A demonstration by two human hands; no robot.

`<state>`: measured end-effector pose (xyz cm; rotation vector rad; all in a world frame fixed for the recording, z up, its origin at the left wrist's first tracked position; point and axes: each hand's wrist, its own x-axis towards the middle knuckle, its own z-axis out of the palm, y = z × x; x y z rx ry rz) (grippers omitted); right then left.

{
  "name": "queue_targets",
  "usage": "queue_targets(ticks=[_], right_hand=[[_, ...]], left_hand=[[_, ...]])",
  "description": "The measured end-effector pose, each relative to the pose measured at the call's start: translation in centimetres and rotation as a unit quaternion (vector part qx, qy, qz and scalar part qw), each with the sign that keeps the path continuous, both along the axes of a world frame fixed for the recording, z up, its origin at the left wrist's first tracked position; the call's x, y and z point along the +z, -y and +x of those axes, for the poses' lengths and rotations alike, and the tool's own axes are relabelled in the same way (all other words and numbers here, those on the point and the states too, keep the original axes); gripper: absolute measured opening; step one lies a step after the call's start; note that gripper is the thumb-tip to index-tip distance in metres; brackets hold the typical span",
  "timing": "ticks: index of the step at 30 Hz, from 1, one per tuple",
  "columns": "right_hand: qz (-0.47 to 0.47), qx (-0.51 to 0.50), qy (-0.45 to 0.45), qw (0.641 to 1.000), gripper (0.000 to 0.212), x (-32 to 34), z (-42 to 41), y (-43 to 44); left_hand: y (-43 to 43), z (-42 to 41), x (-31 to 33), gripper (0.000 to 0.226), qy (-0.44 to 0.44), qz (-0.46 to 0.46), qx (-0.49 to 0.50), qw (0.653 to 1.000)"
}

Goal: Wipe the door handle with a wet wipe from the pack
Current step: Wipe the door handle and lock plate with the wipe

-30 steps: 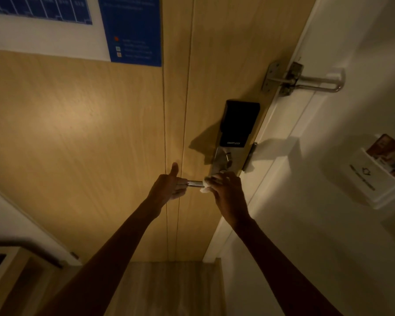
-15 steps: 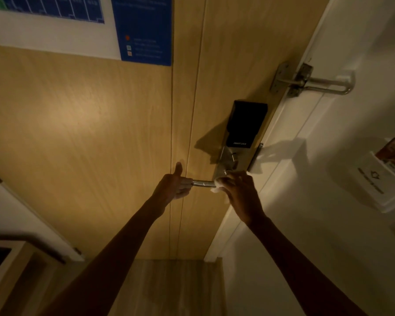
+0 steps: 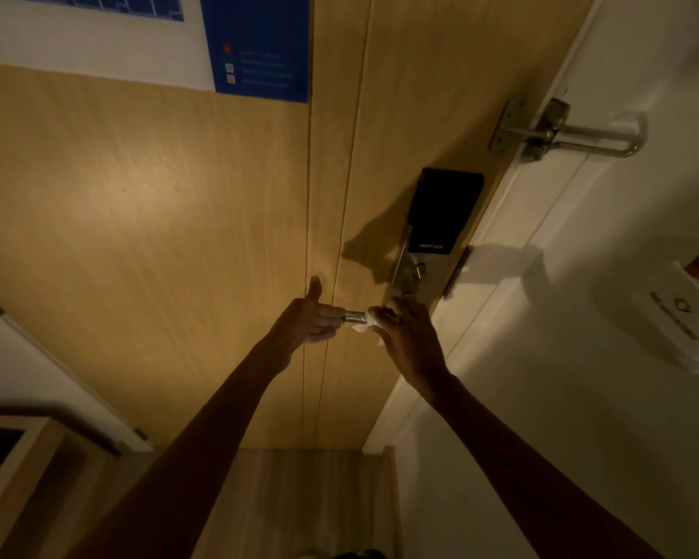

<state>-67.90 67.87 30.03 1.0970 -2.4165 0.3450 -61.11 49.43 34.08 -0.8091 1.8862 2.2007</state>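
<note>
A silver lever door handle (image 3: 354, 316) sticks out to the left from the metal lock plate (image 3: 405, 276) on a light wooden door (image 3: 178, 215). My right hand (image 3: 410, 336) wraps a crumpled white wet wipe (image 3: 367, 321) around the handle near the plate. My left hand (image 3: 313, 318) holds the free end of the handle, thumb pointing up. Only a short bare stretch of the handle shows between the two hands. The wipe pack is not in view.
A black smart lock panel (image 3: 444, 211) sits above the handle. A metal swing latch (image 3: 561, 129) bridges door and white frame. A white card holder (image 3: 678, 316) hangs on the right wall. A blue notice (image 3: 259, 46) is posted above. A wooden cabinet (image 3: 13, 457) stands low left.
My right hand with the wipe has stayed close to the lock plate, shifting only slightly along the handle. My left hand keeps its hold on the handle's end.
</note>
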Motion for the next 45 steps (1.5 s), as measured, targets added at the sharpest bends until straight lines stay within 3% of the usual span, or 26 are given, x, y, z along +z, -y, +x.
queue_targets(ticks=[4, 9, 13, 18, 25, 30, 36, 40, 45], right_hand=[[0.004, 0.051, 0.058, 0.997, 0.038, 0.4, -0.2, 0.3], [-0.108, 0.042, 0.123, 0.986, 0.032, 1.0, -0.3, -1.6], [-0.020, 0.067, 0.088, 0.994, 0.035, 1.1, 1.4, 1.4], [-0.024, 0.045, 0.082, 0.995, 0.030, 0.8, 1.3, 2.6], [0.039, 0.092, 0.145, 0.984, 0.021, 2.2, -1.0, 2.2], [0.008, 0.077, 0.110, 0.991, 0.018, 1.9, -0.3, 1.9], [0.097, 0.087, 0.154, 0.980, 0.022, 2.5, -1.1, 2.3], [0.206, 0.082, 0.108, 0.969, 0.023, 3.5, -2.1, 1.0], [0.190, 0.111, 0.090, 0.971, 0.025, 3.0, -1.1, 3.0]], left_hand=[[0.2, 0.3, 0.2, 0.080, -0.005, -0.015, -0.013, 1.000], [0.5, 0.5, -0.4, 0.080, -0.004, 0.009, -0.008, 1.000], [1.1, 1.0, -0.7, 0.083, -0.004, 0.016, -0.019, 1.000], [1.6, 0.8, -0.2, 0.084, 0.007, -0.001, -0.021, 1.000], [0.7, 0.7, -0.4, 0.077, -0.031, -0.026, 0.004, 0.999], [0.5, 0.6, -0.6, 0.080, -0.033, 0.015, 0.034, 0.999], [0.4, 0.5, -0.7, 0.071, -0.024, 0.011, 0.048, 0.998], [0.0, 0.6, -0.6, 0.070, -0.036, 0.007, 0.053, 0.998], [-0.3, 0.8, -0.6, 0.072, -0.044, -0.009, 0.065, 0.997]])
